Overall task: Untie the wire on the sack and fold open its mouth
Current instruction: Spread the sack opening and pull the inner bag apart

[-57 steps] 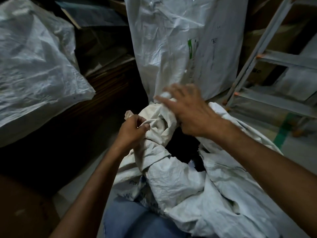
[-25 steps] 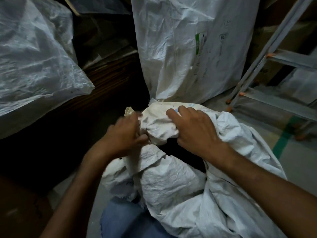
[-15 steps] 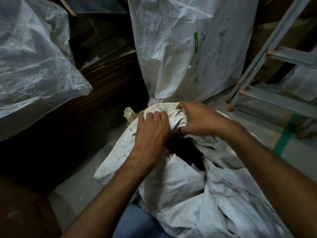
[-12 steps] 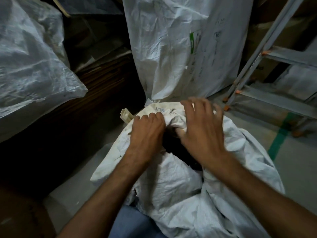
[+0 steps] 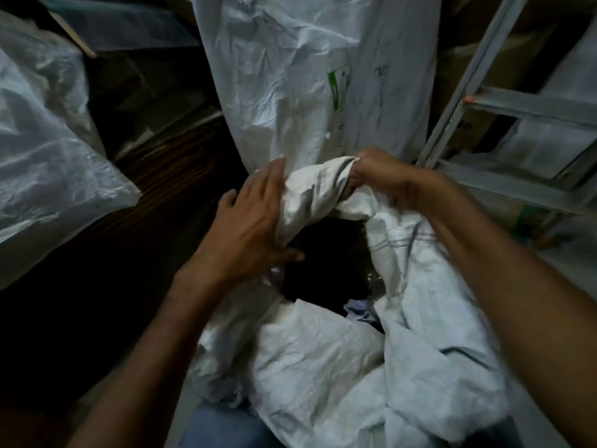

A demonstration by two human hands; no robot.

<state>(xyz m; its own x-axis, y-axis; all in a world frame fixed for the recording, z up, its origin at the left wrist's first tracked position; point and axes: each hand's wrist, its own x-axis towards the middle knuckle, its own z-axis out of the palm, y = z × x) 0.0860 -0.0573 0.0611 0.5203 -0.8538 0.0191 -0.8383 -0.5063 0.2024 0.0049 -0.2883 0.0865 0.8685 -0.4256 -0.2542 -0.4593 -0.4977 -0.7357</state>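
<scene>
Sack (image 5: pixel 323 360), white woven plastic, crumpled, sits low centre on the floor right in front of the person, just before a tall upright white woven sack w/ green label (image 5: pixel 290 76). Mouth already open: dark hollow in the middle w/ a scrap of pale lilac cloth (image 5: pixel 360 313) showing near its lower edge. No wire visible, so prob. off; can't confirm.

Right hand (image 5: pixel 376 171) is fisted round a twisted rope of the far rim, fabric bunched tight in the grip. Left hand (image 5: pixel 252 221) is spread, fingers apart and flat against the left side of the rolled rim, thumb tip at the edge of the dark hollow; pressing, not pinching.

Risks, as I judge them:
- Far rim is twisted, not flat. Rolling it down like this prob. gives a lumpy cuff that springs back and shuts the mouth.
- Left palm only presses; slick weave could slip out, rim flops inward.
- Hard pull from the right fist w/o the left bracing could tip the soft sack toward the grey metal ladder (image 5: pixel 468 101) close behind right, spilling contents.
- Dim light + motion blur: a stray wire end in the folds would be easy to miss, could snag skin.
</scene>
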